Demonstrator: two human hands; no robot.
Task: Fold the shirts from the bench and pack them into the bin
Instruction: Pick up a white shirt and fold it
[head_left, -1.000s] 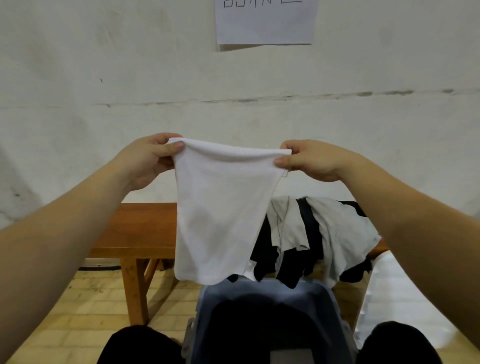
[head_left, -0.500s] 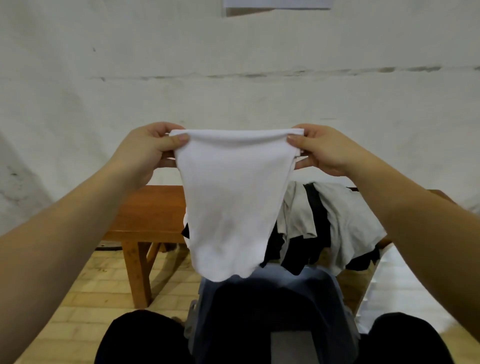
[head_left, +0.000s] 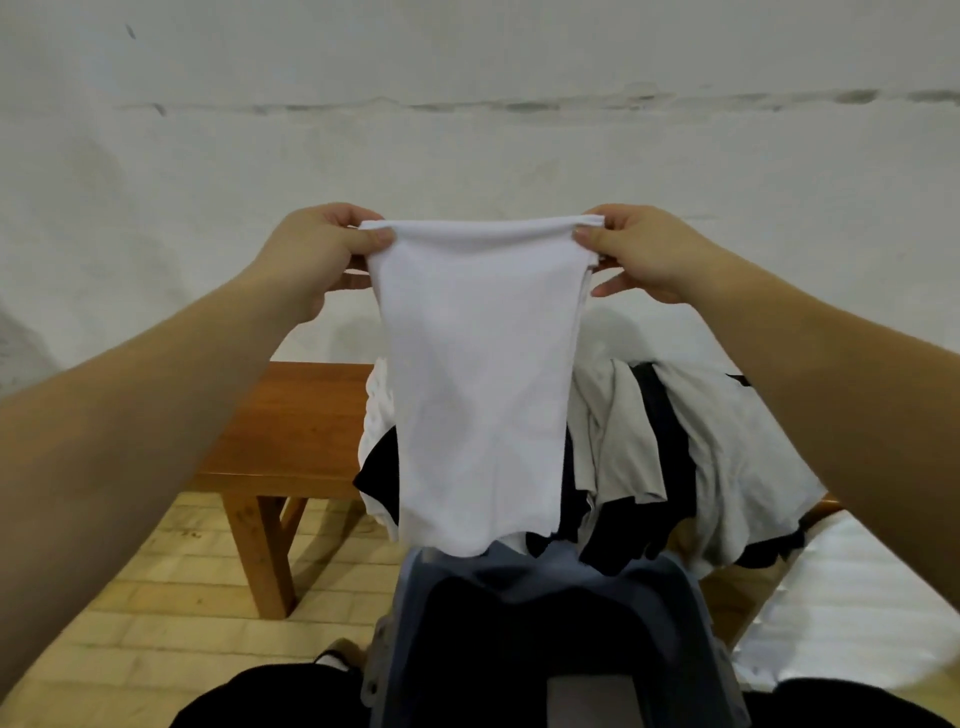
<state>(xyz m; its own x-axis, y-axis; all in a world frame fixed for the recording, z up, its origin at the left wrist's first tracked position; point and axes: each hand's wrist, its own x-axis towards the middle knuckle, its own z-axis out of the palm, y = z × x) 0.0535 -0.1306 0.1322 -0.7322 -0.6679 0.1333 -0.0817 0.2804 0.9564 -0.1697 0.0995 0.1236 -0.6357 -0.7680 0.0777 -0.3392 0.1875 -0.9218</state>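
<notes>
I see both hands raised in front of the wall, holding one white shirt between them.

1. Left hand: thumb and fingers pinch the shirt's top left corner. The thumb lies over the front of the cloth; the fingers curl behind it.
2. Right hand: thumb and fingers pinch the top right corner in the same manner. One fingertip shows below the fold, behind the cloth.
3. Shirt: folded into a narrow panel. The top edge runs taut and level between the two hands. The panel hangs straight down and tapers slightly toward its lower edge. That edge hangs just above the bin's far rim; I cannot tell whether it touches.
4. Bin: grey-blue, directly below the shirt, at the near side of the bench. Its inside is dark; I cannot make out its contents.
5. Bench: brown wood, set against the wall. Its left part is bare; one leg stands on the tiled floor.
6. Pile: unfolded shirts, grey, black and white, heaped on the bench behind and right of the held shirt. Several hang over the bench's front edge toward the bin.
</notes>
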